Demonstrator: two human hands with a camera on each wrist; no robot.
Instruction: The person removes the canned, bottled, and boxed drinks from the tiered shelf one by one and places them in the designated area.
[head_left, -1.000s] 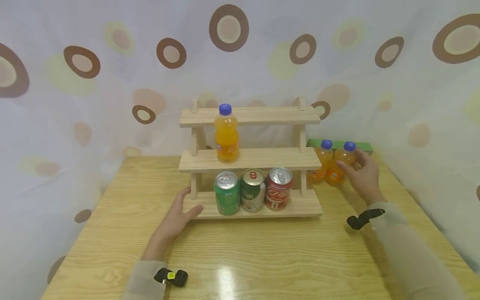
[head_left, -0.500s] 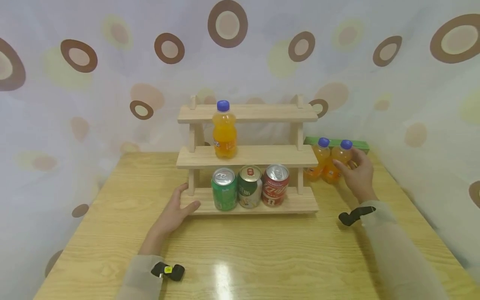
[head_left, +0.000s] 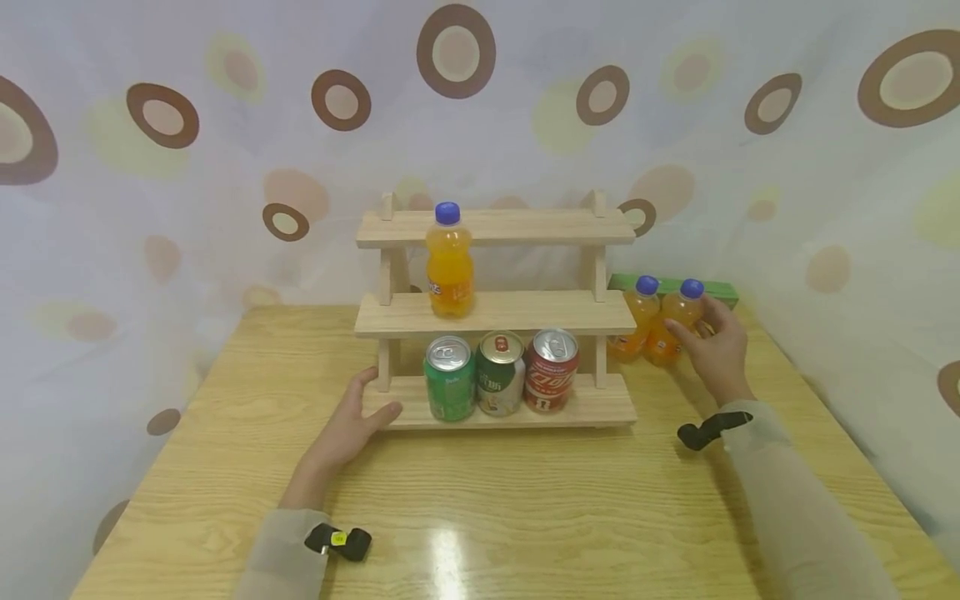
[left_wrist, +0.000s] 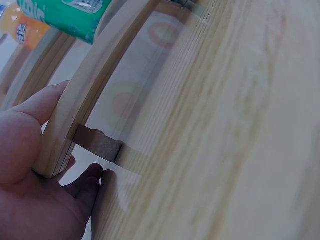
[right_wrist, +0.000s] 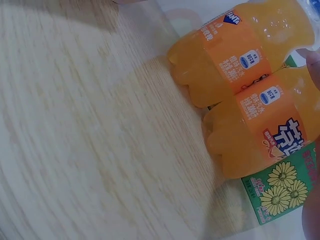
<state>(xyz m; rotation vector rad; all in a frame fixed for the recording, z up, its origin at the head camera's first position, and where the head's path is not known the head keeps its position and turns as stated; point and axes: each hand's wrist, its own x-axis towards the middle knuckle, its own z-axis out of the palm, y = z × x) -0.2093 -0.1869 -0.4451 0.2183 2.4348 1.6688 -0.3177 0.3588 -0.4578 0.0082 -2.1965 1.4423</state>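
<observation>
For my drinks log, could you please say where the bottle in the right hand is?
In the head view, the held bottle is toward the right, past the wooden rack, just right of a second bottle, with the green box behind.

Orange bottles (head_left: 659, 347) have blue caps (head_left: 692, 288) against a pale, brown-ringed backdrop (head_left: 510, 142).

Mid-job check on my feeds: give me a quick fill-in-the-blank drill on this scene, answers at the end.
The left hand grips the wooden rack by its ____ shelf.
The right hand holds an orange drink bottle whose cap is ____ in colour.
Between the light green can and the red can stands a third can whose top is ____ in colour.
The lone bottle on the rack stands on the ____ shelf.

Missing words: bottom; blue; gold; middle.
</observation>
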